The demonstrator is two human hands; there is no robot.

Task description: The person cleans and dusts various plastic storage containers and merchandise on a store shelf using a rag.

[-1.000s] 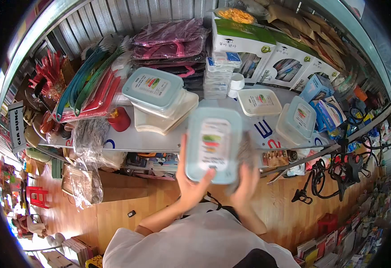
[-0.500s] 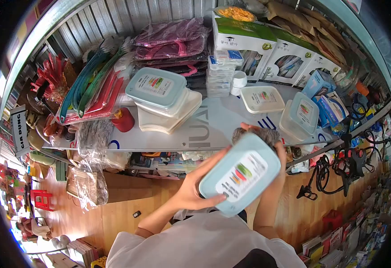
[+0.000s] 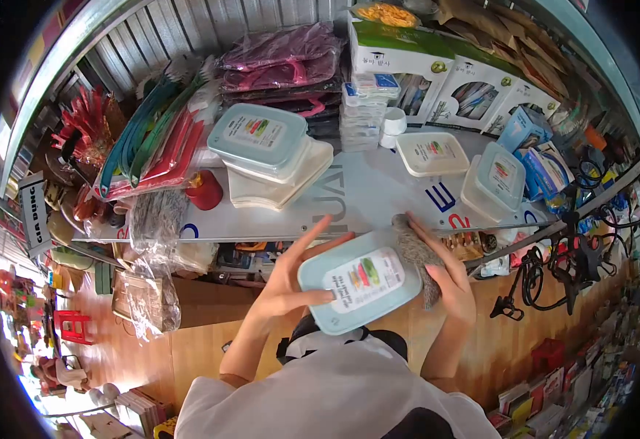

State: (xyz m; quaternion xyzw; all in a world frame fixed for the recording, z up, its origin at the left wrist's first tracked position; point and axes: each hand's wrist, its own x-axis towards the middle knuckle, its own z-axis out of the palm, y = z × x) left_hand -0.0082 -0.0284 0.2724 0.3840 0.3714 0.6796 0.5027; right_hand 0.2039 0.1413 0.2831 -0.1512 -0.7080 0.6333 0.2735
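A plastic food container (image 3: 361,282) with a pale blue lid and a printed label is held tilted in front of the shelf edge. My left hand (image 3: 283,285) grips its left side, thumb on the lid and the other fingers stretched toward the far side. Bunched in my right hand (image 3: 451,289) is a fuzzy grey cloth (image 3: 416,256), pressed along the container's right side. Part of the cloth is hidden by my fingers.
The shelf (image 3: 276,225) holds stacked containers (image 3: 257,135), a white-lidded container (image 3: 431,155) and a blue-lidded one (image 3: 503,179). Boxed goods (image 3: 470,91) stand behind. A red cup-like object (image 3: 204,190) is left; black straps (image 3: 536,282) hang right.
The container has moved left and turned to a flatter angle. The cloth has gone from behind its far end to its right side, and my right hand shows more fully.
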